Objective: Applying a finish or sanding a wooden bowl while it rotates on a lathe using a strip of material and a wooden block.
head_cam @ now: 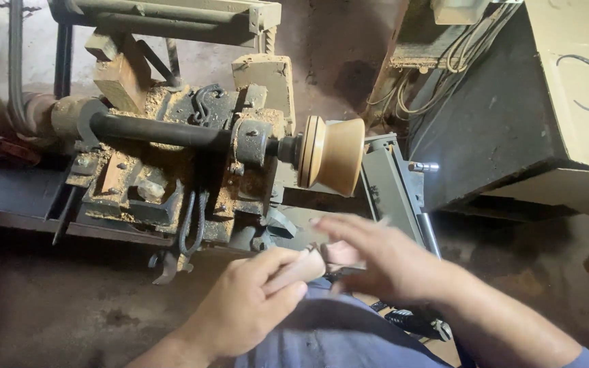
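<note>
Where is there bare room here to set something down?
Bare floor lies left of the left hand, below the sawdust-caked lathe. Crowded: the round tan wooden workpiece, and where the right hand meets the small pale wooden piece.

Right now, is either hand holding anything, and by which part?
The left hand grips a small tan wooden piece around its near end. The right hand is blurred beside it; whether it holds anything cannot be told.
</note>
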